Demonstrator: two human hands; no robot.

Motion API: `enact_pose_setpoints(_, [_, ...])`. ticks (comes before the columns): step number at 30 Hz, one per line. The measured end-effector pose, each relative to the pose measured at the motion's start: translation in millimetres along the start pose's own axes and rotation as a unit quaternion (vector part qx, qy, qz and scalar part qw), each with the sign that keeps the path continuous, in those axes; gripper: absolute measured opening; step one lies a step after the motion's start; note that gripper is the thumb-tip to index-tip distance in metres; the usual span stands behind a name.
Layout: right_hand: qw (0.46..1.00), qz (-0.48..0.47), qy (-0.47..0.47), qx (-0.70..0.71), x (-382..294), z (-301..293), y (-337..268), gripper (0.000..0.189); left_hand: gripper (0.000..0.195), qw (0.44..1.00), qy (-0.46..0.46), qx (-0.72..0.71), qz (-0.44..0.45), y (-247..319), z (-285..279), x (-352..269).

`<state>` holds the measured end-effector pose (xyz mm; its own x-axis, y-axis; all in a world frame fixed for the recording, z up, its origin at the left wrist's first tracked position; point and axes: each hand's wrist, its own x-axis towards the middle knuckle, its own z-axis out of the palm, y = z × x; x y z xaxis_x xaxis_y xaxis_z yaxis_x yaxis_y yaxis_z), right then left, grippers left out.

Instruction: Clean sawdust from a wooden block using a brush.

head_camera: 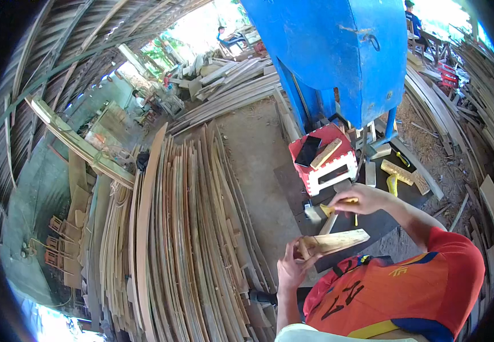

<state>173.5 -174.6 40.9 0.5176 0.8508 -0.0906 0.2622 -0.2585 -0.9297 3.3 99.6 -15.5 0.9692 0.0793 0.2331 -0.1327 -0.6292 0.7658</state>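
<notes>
My left hand (292,265) grips one end of a pale, roughly wedge-shaped wood block (341,241) in front of my torso. Just above the block, my right hand (360,200) is closed around a yellow-handled tool (326,209) with a greyish, blurred end; it may be a brush. Whether that end touches anything cannot be told. A light wooden stick (329,224) shows between the tool and the block. Beyond my right hand is a red and white plastic stool (333,173), with a dark phone (308,150) and a small wood piece (326,153) on top.
A blue metal machine housing (336,55) rises beyond the stool. Wood blocks (396,172) and a yellow-handled tool (403,159) lie on a dark mat (379,220) at the right. Long boards (187,222) stand densely at the left. Several people sit in the distance.
</notes>
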Motion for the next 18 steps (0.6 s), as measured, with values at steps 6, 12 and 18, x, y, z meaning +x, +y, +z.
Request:
enact_pose_setpoints(6, [0.997,-0.035,-0.014,-0.062,4.2,-3.4,15.5,0.029,0.072,1.0,0.015,-0.008,0.014,1.2,-3.4,-5.5])
enact_pose_setpoints(12, [0.996,0.059,-0.01,0.061,-5.9,4.7,14.8,0.032,0.072,0.999,0.0,-0.031,-0.043,11.7,-5.1,-7.9])
enact_pose_setpoints(18, [0.995,0.039,-0.078,0.053,-2.9,9.1,11.9,0.031,0.072,0.998,0.015,-0.051,-0.035,-4.7,-3.9,-20.5])
